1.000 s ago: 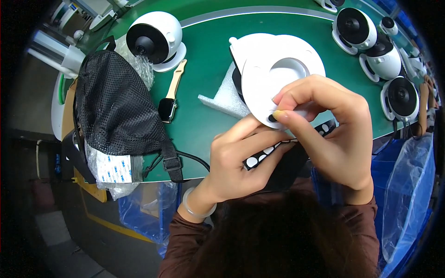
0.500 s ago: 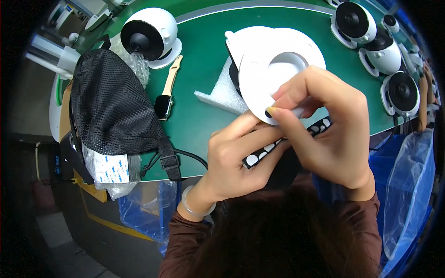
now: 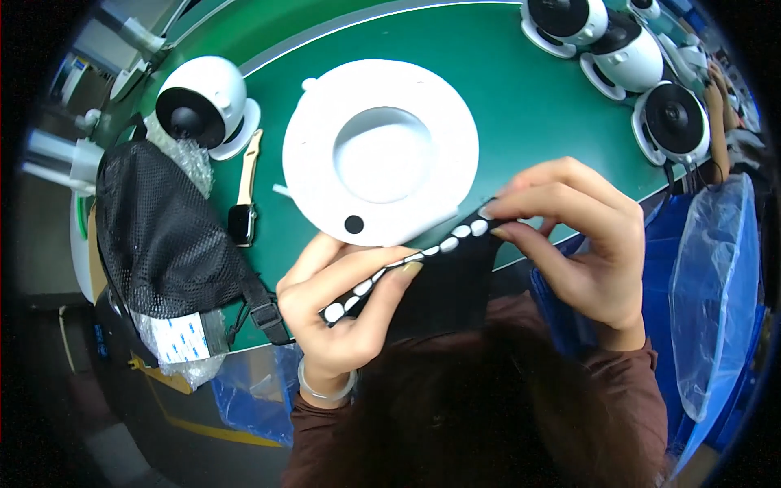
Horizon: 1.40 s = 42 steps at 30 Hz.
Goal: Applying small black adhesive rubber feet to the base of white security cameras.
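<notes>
A black strip with a row of white oval spots (image 3: 450,244) slants up to the right in front of me; a dark sheet hangs below it. Its left part is pinched between the thumb and fingers of my left hand (image 3: 342,301). My right hand (image 3: 582,236) grips its upper right end with thumb and fingertips. Just beyond the strip is a white round base with a deep round recess (image 3: 313,175). A small black round pad (image 3: 354,224) sits on its near rim, close to my left fingers. What lies beneath the base is mostly hidden.
On the green table (image 3: 325,69) stand a white-and-black ball-shaped camera (image 3: 220,89) at left and several alike at far right. A watch (image 3: 242,220) and a black mesh bag (image 3: 154,236) lie left. A blue bin with clear plastic lining (image 3: 708,301) stands right.
My right fingers have left the black pad on the base and now hold the strip's right end. The base now shows its round face fully, and the whole view has shifted.
</notes>
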Tool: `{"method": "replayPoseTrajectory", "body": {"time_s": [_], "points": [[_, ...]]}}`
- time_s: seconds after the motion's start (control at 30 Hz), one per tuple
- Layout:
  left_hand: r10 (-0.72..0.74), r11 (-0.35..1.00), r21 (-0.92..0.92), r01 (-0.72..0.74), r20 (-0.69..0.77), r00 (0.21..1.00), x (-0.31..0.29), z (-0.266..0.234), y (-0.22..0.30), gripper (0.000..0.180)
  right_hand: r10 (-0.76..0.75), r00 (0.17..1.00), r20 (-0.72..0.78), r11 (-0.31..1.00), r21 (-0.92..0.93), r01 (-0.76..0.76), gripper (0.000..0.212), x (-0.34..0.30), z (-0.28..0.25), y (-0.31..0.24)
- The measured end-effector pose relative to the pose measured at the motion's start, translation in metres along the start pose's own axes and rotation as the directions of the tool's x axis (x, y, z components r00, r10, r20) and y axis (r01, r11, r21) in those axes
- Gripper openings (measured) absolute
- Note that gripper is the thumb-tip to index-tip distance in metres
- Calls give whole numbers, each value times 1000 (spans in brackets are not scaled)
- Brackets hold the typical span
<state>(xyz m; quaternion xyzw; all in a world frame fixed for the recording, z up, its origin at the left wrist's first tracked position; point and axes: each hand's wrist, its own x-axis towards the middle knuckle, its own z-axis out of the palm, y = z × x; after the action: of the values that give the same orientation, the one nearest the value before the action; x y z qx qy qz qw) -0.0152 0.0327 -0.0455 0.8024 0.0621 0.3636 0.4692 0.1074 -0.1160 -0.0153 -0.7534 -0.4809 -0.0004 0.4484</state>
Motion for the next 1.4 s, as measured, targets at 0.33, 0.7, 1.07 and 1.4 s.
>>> {"method": "replayPoseTrajectory", "body": {"time_s": [0.33,0.7,1.07,1.4], "points": [[-81,996,-27,80,-51,995,-2,0,-2,18,-178,981,83,983,-28,180,19,7,-12,16],[343,500,790,-354,195,919,-21,-30,44,34,-226,952,208,965,182,189,11,6,4,15],[175,908,338,-247,231,957,-1,-1,33,17,-188,971,148,970,186,159,18,3,-2,-6],[8,933,360,24,-86,996,-8,-5,19,14,-332,941,-66,937,95,337,12,4,-10,-23]]}}
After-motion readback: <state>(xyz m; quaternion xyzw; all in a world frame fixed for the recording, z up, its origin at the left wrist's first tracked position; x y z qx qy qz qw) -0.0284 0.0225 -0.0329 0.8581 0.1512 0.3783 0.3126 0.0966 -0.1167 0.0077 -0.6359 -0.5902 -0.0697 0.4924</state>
